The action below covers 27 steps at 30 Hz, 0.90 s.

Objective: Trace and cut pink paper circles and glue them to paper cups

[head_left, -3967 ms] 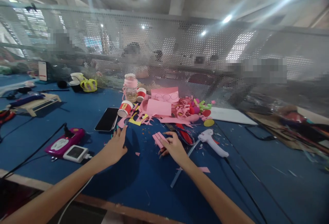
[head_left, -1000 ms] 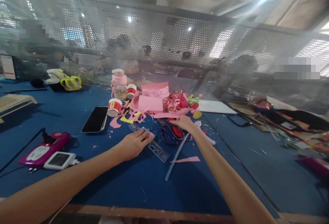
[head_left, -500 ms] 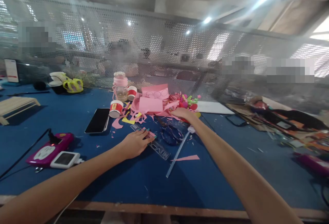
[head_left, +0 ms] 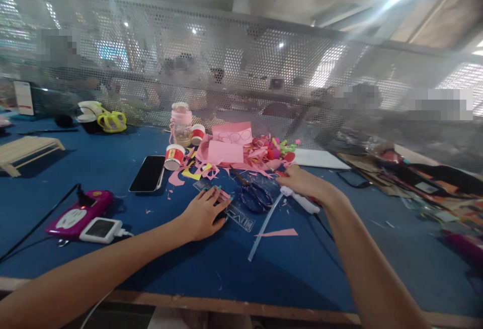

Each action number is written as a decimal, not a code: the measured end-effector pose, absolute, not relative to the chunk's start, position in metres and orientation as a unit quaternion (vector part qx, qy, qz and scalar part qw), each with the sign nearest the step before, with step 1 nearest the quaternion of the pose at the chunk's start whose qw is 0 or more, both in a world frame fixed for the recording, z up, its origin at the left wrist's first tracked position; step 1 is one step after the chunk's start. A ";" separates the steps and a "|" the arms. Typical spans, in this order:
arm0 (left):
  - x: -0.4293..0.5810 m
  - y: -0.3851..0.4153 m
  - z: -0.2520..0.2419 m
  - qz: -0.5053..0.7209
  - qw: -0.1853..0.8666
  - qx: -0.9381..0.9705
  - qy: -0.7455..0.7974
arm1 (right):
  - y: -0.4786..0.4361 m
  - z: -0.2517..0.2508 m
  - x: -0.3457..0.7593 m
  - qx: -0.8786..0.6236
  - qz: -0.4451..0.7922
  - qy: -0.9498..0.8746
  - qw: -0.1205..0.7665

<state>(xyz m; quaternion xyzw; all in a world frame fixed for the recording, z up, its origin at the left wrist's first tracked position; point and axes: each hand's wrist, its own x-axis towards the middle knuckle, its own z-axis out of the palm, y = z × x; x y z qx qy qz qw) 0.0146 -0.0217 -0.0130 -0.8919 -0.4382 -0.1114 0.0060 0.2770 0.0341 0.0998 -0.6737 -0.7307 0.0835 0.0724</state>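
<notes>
My left hand (head_left: pixel 206 212) lies palm down with fingers spread, pressing a small pink paper piece (head_left: pixel 223 195) on a clear plastic ruler with cut-out shapes (head_left: pixel 240 218). My right hand (head_left: pixel 304 184) is over a glue gun with a white-wrapped handle (head_left: pixel 302 201); its fingers are together and bent down. A bit of red shows by its fingertips, but what they hold is hidden. A translucent glue stick (head_left: pixel 264 228) runs from the gun toward me. Dark blue-handled scissors (head_left: pixel 254 195) lie between my hands. A pink paper strip (head_left: pixel 277 233) crosses near the glue stick.
Pink paper sheets and scraps (head_left: pixel 226 152) are heaped at the back, beside paper cups (head_left: pixel 174 157) and a bottle (head_left: pixel 181 125). A phone (head_left: pixel 148 174) and purple power strip (head_left: pixel 77 218) are left. Cardboard and clutter (head_left: pixel 415 183) lie right, before a perforated metal screen (head_left: pixel 241 62).
My right hand has come back from the paper heap, toward me and to the right, uncovering the glue gun's handle and cord. My left hand stays on the ruler, fingers slightly more spread.
</notes>
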 end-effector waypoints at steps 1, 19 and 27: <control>0.014 -0.023 -0.013 -0.114 -0.001 -0.892 -0.438 | 0.027 0.095 0.271 -0.680 0.089 -0.724 0.075; 0.013 -0.031 -0.020 -0.095 -0.095 -0.871 -0.473 | 0.053 0.009 0.239 -0.662 0.055 -0.741 0.099; 0.011 -0.031 -0.016 -0.096 -0.084 -0.879 -0.459 | 0.056 0.013 0.248 -0.631 0.037 -0.747 0.208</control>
